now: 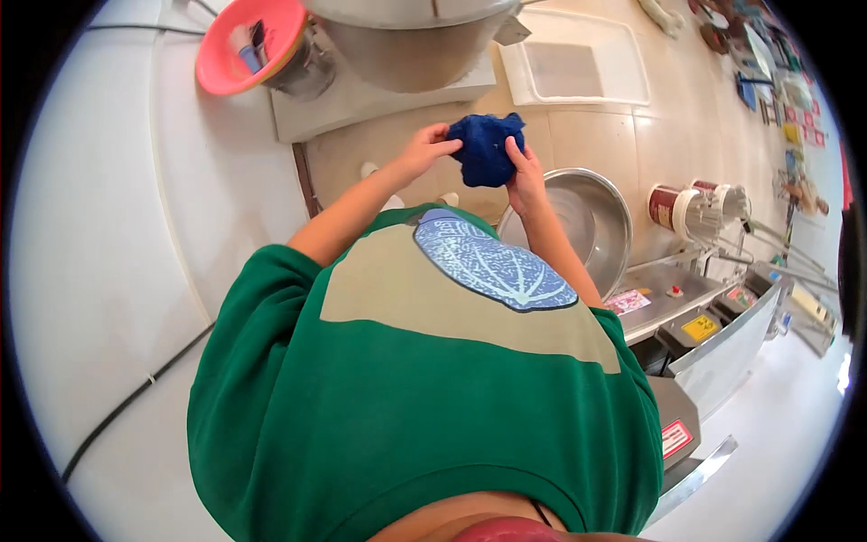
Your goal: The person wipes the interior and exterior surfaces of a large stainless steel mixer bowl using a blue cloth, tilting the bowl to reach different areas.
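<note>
A bunched dark blue cloth point(488, 152) hangs in the air in front of me, held between both hands. My left hand point(428, 148) grips its left edge, thumb and fingers closed on the fabric. On the right side my right hand point(525, 172) pinches the cloth, its thumb lying on top. Beneath and beyond my right forearm stands a large round steel basin point(601, 226), partly hidden by that arm. Past the cloth sits a big grey metal bowl point(406, 54) on a white base point(379, 108).
A red-pink basin point(217, 54) with small tools tops a container at the far left. A white plastic tub point(632, 63) lies on the tiled floor. Two buckets point(664, 206) point(709, 186) and a steel machine point(673, 280) stand to the right. A white wall point(90, 253) borders my left.
</note>
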